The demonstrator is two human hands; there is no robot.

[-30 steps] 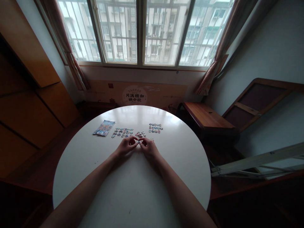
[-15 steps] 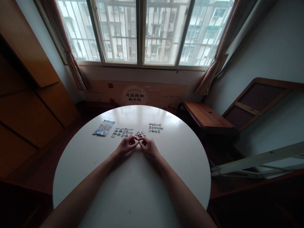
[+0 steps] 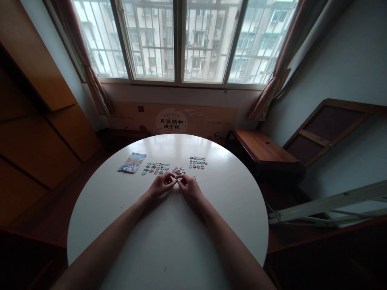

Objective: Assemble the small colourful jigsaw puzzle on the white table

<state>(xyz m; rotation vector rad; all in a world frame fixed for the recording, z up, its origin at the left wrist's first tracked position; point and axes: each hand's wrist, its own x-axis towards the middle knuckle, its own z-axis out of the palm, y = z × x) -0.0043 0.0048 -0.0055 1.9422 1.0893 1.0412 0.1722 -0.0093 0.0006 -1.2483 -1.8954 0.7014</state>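
My left hand (image 3: 161, 184) and my right hand (image 3: 189, 185) meet over the white round table, fingertips almost touching. Between them are small jigsaw puzzle pieces (image 3: 177, 179), pinched at the fingers of both hands; the fingers partly cover them, so how they fit together cannot be made out. Just beyond the fingertips lies a small heap of jigsaw pieces (image 3: 179, 170). Rows of spread pieces (image 3: 155, 168) lie to the left of the heap, and a further set of pieces in rows (image 3: 198, 162) lies to the right.
A colourful printed picture sheet or packet (image 3: 132, 162) lies on the table (image 3: 163, 241) at the left. Beyond the table's right edge stands a low wooden bench (image 3: 263, 146). A pale metal frame, perhaps a folded ladder (image 3: 326, 203), leans at the right.
Both hands stay in nearly the same place, with only slight finger movement around the pieces. The piles and rows on the table look unchanged.
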